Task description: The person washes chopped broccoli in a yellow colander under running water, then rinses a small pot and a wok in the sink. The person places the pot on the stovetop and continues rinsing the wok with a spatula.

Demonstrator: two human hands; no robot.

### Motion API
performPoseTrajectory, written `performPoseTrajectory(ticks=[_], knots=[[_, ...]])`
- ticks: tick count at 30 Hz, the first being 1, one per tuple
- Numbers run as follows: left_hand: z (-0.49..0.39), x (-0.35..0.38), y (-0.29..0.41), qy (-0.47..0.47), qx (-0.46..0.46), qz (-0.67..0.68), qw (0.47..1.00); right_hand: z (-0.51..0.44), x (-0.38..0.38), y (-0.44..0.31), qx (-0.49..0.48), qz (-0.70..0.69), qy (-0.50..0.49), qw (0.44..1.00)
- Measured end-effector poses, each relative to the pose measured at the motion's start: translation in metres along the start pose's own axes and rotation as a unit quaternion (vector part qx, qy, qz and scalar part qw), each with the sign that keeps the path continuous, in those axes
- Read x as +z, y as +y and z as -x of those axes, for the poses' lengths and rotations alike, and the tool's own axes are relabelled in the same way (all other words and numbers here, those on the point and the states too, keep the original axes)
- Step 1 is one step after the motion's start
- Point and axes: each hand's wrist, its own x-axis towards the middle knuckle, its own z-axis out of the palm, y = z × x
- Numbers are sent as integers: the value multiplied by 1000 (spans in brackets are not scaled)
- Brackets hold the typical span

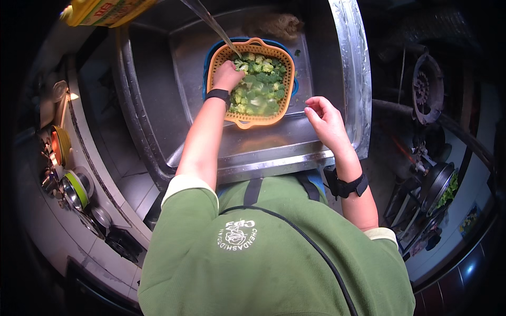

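Observation:
My left hand [228, 76] reaches over the left rim of an orange plastic colander [244, 121], its fingertips among cut broccoli florets [263, 78]. Whether those fingers grip a floret is hidden. Cloudy water covers part of the broccoli. The colander sits inside a blue basin [296, 86], which shows only along its edges. A stream of water [216, 27] falls into the colander near my left hand. Off to the right of the basin, my right hand [326, 122] hangs above the sink with its fingers loosely curled and apart, holding nothing.
The stainless-steel sink [180, 79] surrounds the basin. A brown crumpled thing [282, 27] lies at its back. A yellow container [108, 12] juts in at upper left. Bowls and pans [75, 189] stand on the left; a gas burner [428, 89] and a black pan [437, 183] are right.

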Motion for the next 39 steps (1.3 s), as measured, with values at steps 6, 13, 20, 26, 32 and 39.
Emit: performPoseTrajectory(ticks=[6, 13, 20, 26, 32, 39], knots=[[-17, 0, -7, -28, -33, 197, 979, 2, 4, 3, -5, 7, -17, 1000], [-15, 8, -2, -33, 30, 122, 992, 9, 1, 7, -13, 7, -14, 1000], [-13, -25, 15, -171, -78, 520, 833, 11, -3, 10, 3, 11, -17, 1000], [-10, -30, 26, -188, -60, 638, 744, 13, -3, 9, 1, 0, -32, 1000], [-11, -34, 20, -203, 15, 614, 763, 13, -4, 13, -29, 7, -3, 1000], [3, -47, 23, -201, -14, 671, 713, 13, -5, 4, -37, -3, -21, 999]])
